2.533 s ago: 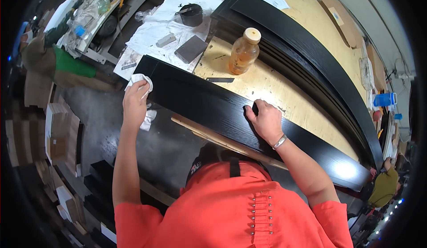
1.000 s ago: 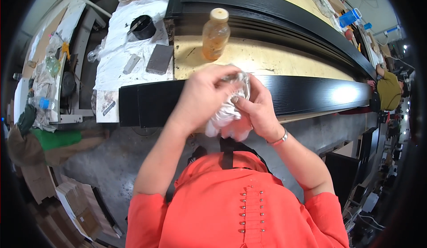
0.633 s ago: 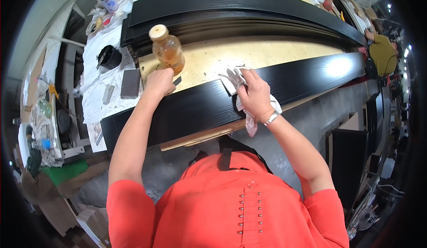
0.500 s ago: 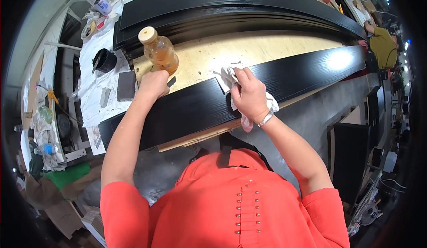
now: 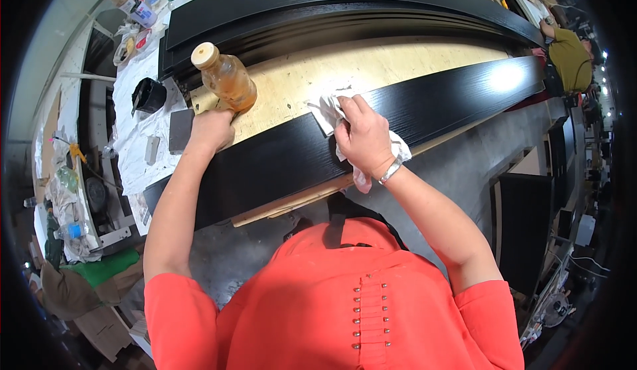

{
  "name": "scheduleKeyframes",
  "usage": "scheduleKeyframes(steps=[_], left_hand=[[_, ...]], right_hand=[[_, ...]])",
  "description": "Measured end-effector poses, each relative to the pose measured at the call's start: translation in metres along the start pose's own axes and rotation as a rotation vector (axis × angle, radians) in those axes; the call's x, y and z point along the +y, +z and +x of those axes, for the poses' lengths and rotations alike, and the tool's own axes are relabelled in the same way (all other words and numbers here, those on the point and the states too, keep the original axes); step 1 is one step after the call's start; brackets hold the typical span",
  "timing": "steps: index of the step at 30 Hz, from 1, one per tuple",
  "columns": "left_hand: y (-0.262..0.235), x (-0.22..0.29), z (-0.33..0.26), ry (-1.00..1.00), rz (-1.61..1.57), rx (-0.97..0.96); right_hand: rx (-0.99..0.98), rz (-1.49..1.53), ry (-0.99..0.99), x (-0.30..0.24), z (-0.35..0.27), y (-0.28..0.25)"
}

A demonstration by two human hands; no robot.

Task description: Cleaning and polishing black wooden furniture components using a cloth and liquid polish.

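Wiping under way: right hand [image 5: 363,141] presses a crumpled white cloth [image 5: 332,108] flat onto the long black wood-grain board [image 5: 279,161]. Left hand [image 5: 211,130], closed in a fist, rests at the board's edge, amber plastic bottle [image 5: 225,78] at its twelve o'clock. Next stroke needs steady pressure along the grain.

We've got the long board [image 5: 279,164] lying across the bench [image 5: 371,71] in front of us. Right hand [image 5: 363,141] sits on the board, on top of the cloth [image 5: 330,110]. Left hand [image 5: 211,130] is at the board's far edge, touching the bottle [image 5: 225,78] just behind it. Stacked boards [image 5: 345,5] lie behind the bottle. Block [image 5: 180,130] and cup [image 5: 148,95] are left of the bottle.
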State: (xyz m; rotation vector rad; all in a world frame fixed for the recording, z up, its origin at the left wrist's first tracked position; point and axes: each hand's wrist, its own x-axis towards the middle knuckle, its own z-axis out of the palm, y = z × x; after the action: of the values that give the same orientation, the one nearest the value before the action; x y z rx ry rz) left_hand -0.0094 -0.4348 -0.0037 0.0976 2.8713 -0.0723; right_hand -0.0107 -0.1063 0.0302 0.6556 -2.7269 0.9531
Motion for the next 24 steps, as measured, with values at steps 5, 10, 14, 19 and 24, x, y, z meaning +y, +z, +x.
scheduleKeyframes(steps=[5, 10, 14, 19, 24], left_hand=[[-0.039, -0.039, -0.066, -0.2, -0.351, 0.458], [-0.035, -0.079, -0.191, -0.26, -0.389, 0.742], [0.003, -0.064, -0.252, -0.456, -0.47, 0.822], [0.027, -0.041, -0.262, -0.291, -0.385, 0.846], [0.035, -0.055, -0.237, -0.179, -0.383, 0.879]], right_hand=[[0.033, -0.038, -0.022, 0.007, -0.001, 0.002], [0.021, -0.166, -0.155, 0.002, 0.005, -0.002], [-0.03, -0.169, -0.224, 0.002, 0.007, 0.006], [-0.024, -0.228, -0.225, -0.003, 0.003, 0.011], [-0.02, -0.27, -0.211, 0.001, -0.002, 0.013]])
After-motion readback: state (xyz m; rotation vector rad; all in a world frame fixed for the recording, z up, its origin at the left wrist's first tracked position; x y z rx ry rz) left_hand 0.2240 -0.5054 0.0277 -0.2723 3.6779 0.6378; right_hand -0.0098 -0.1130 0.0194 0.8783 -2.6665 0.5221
